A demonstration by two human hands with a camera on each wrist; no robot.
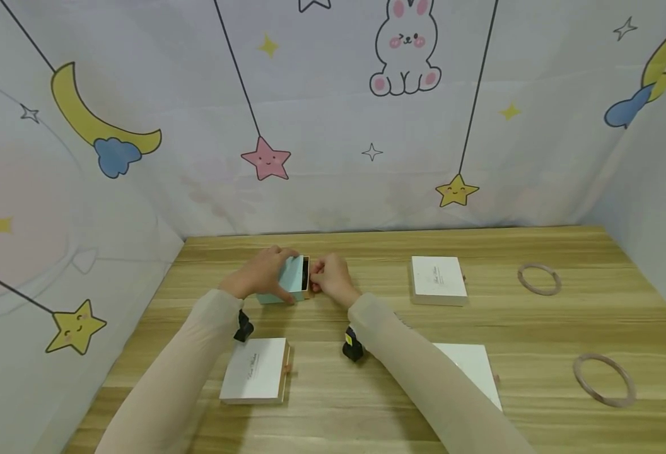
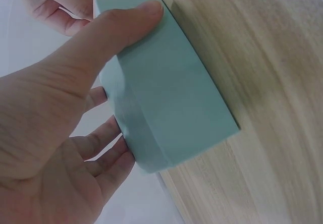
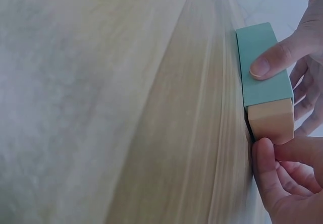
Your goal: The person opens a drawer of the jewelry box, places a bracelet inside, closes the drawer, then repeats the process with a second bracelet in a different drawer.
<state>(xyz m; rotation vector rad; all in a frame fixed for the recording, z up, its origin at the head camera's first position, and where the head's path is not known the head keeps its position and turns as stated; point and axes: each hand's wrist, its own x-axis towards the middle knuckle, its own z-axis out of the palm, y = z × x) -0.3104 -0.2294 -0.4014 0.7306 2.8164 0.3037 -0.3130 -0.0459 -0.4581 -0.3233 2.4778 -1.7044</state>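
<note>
Step in hand: by judgement, sliding the inner tray point(image 3: 271, 120) out of the teal box point(image 1: 291, 275). The box lies on the surface point(image 1: 333, 410), toward its far left side, beyond a white box point(image 1: 255, 372). The tray protrudes partway from the box's right end, and its dark interior shows in the head view.

Left hand point(image 1: 260, 272): the fingers are spread to the width of the box and hold it, with the thumb on the near face and the other fingers against the far side.

Right hand point(image 1: 334, 277): the thumb and index finger close to a narrow pinch at the outer end of the tray; the remaining fingers are curled. Whether a pull tab lies between the fingertips cannot be told.

Next move: likely calls for a level pull to the right, with the left hand bracing the box. Caution: an angled pull could bind the tray or shift the box.
</note>
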